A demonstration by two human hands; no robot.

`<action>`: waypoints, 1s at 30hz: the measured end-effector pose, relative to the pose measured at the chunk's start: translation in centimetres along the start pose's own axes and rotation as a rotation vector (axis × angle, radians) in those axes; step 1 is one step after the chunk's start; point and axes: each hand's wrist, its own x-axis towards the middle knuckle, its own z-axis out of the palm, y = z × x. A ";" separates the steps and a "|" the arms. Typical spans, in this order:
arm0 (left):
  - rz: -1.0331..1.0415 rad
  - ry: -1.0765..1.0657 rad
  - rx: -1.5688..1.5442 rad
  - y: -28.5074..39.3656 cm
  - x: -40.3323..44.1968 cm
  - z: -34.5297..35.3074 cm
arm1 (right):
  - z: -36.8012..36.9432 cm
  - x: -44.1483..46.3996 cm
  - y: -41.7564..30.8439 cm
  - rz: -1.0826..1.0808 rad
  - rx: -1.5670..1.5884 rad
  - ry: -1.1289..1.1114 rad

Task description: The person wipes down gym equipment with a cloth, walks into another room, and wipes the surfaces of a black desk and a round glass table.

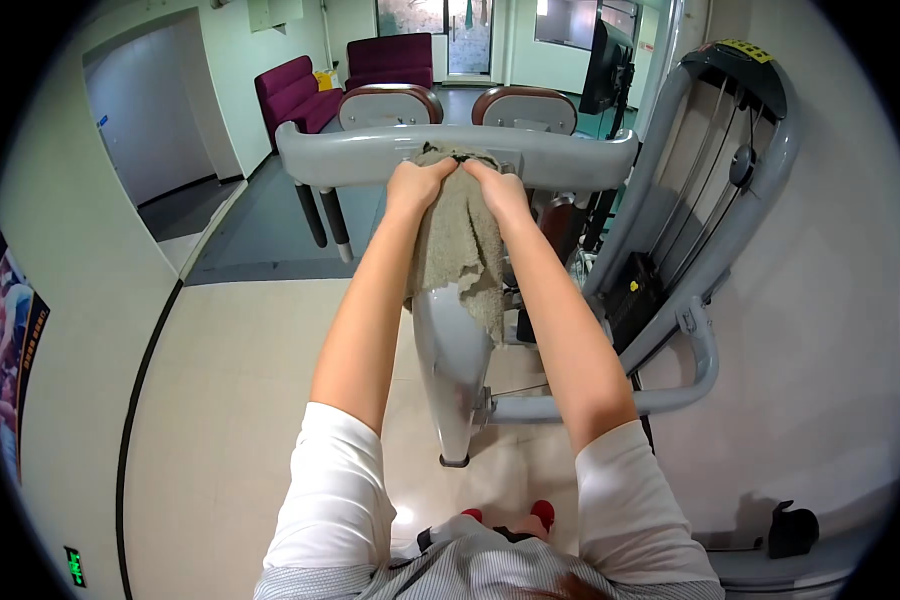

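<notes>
A grey-green cloth [457, 240] hangs over the middle of the grey crossbar [350, 153] of an exercise machine and drapes down its sloping post [453, 370]. My left hand [417, 186] grips the cloth's upper edge on the left side. Close beside it, my right hand [497, 189] holds the same edge on the right. Both hands are closed, thumbs nearly meeting at the top of the cloth. The fingers are partly hidden behind it.
A weight-stack frame [660, 240] with cables stands to the right, its curved tube [705, 360] reaching out low. Two padded backs [390, 104] rise behind the crossbar. Purple sofas [390, 60] are at the far wall. A doorway [160, 120] opens at left.
</notes>
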 end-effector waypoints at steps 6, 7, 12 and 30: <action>0.127 0.095 0.134 0.8 -3.7 -0.4 | 0.0 -5.1 -0.7 -0.094 0.008 0.217; 0.138 0.092 0.133 0.6 -3.9 -0.3 | 0.0 -5.5 -0.3 -0.100 0.012 0.225; 0.105 0.036 -0.043 -0.8 -6.0 -0.5 | 0.0 -7.6 1.0 -0.110 0.071 0.214; 0.121 -0.046 -0.649 -7.4 -16.5 0.6 | 1.0 -15.5 9.5 -0.407 0.300 0.092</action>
